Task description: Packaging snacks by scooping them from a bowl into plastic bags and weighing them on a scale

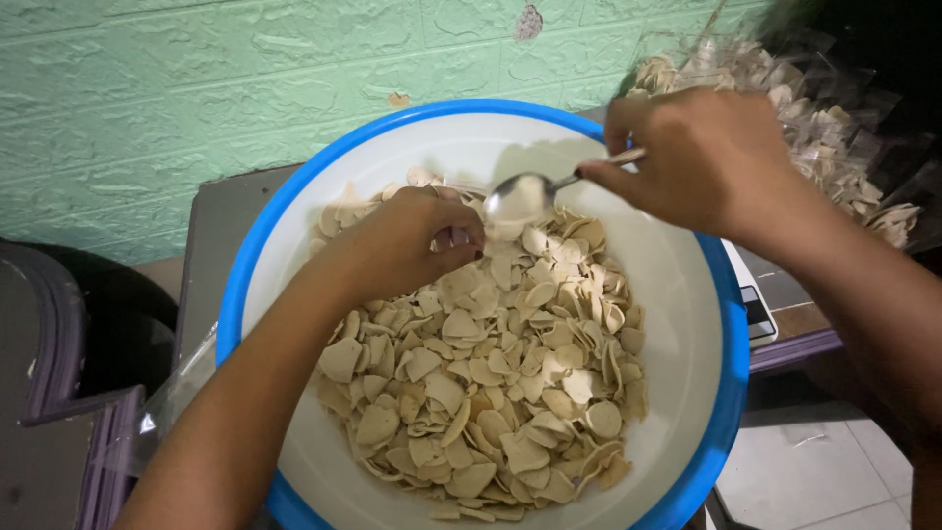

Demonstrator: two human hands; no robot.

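left hand [407, 240]: curled shut on chips, 11 o'clock in basin
right hand [702, 157]: gripping spoon [520, 194], 1 o'clock
chips [491, 373]: heaped in basin [687, 294]
bags [834, 137]: 2 o'clock, on bench [211, 236]

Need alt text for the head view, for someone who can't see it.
Two hands work over a white basin with a blue rim, full of pale raw crackers. The right hand holds a metal spoon; the left hand rests on the crackers.

in the basin [687, 324]: chips [491, 373], left hand [402, 245] on them
over the chips: spoon [520, 194], in right hand [702, 157]
behind-right: bags [834, 128]
under: table [221, 236]
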